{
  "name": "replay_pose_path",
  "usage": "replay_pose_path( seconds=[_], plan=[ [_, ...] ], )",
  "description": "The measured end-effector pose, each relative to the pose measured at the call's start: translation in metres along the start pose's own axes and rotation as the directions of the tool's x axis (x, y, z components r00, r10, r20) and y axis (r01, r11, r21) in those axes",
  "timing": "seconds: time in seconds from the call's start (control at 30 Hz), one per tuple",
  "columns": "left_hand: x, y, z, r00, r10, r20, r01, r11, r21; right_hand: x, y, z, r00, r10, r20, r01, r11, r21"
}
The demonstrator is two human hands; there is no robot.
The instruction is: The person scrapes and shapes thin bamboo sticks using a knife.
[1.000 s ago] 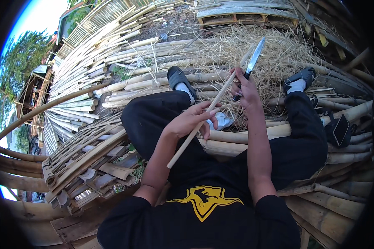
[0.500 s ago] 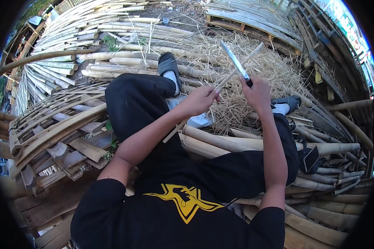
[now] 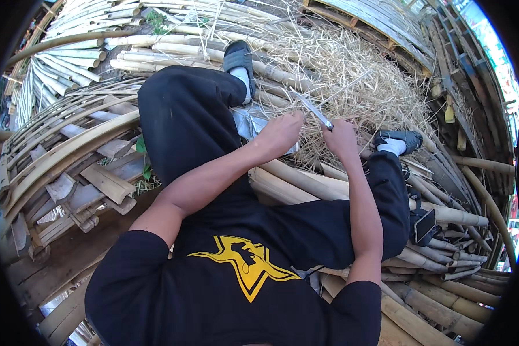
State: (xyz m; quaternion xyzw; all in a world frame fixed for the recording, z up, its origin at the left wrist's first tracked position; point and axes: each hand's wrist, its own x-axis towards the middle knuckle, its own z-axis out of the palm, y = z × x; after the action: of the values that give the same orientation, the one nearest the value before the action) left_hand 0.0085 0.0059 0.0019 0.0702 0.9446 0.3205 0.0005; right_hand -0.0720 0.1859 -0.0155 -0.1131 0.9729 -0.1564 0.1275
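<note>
My left hand (image 3: pixel 281 134) is closed round a thin bamboo strip (image 3: pixel 348 84), whose pale end slants up to the right over the straw. In my right hand (image 3: pixel 341 139) is a knife (image 3: pixel 313 109) with a dark handle, its bright blade pointing up and left. The blade crosses close to the strip just beyond my left fingers; whether they touch I cannot tell. Both hands hang between my bent knees, a short gap apart. Below my left hand lies a crumpled silvery sheet (image 3: pixel 249 122), partly covered by my wrist.
Pale shavings (image 3: pixel 369 98) are heaped ahead. Bamboo poles (image 3: pixel 173 57) lie at the far left, with a slatted bamboo frame (image 3: pixel 69 158) nearer. Wooden pallets (image 3: pixel 363 26) stand beyond the heap. A phone (image 3: pixel 425 225) rests by my right knee, near more poles (image 3: pixel 444 294).
My right hand has brought the knife down and closer to my left hand along the strip. The strip's tail below my left forearm no longer shows. The view has shifted slightly.
</note>
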Motion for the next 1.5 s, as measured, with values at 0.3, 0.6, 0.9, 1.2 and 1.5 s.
replay_pose_path(
  seconds=[0.3, 0.6, 0.9, 1.2, 1.5],
  plan=[
    [-0.004, -0.008, 0.016, 0.997, 0.063, -0.049, -0.053, 0.983, 0.173, -0.003, -0.003, 0.017, 0.996, -0.048, 0.072, 0.051, 0.998, -0.042],
    [-0.012, -0.016, 0.021, 0.994, 0.065, 0.089, -0.072, 0.994, 0.086, 0.014, 0.024, 0.035, 0.996, -0.022, 0.086, 0.03, 0.996, -0.087],
    [-0.028, -0.005, 0.016, 0.987, 0.054, 0.148, -0.069, 0.993, 0.099, 0.025, 0.099, 0.013, 0.951, 0.302, -0.062, -0.307, 0.945, -0.108],
    [-0.064, 0.014, 0.004, 0.983, -0.082, 0.163, 0.068, 0.993, 0.091, 0.041, 0.101, 0.024, 0.984, 0.18, 0.007, -0.173, 0.959, -0.224],
    [-0.128, -0.019, -0.011, 0.992, -0.122, 0.017, 0.123, 0.981, -0.152, 0.079, 0.18, 0.002, 0.884, 0.466, -0.051, -0.432, 0.852, 0.297]
  ],
)
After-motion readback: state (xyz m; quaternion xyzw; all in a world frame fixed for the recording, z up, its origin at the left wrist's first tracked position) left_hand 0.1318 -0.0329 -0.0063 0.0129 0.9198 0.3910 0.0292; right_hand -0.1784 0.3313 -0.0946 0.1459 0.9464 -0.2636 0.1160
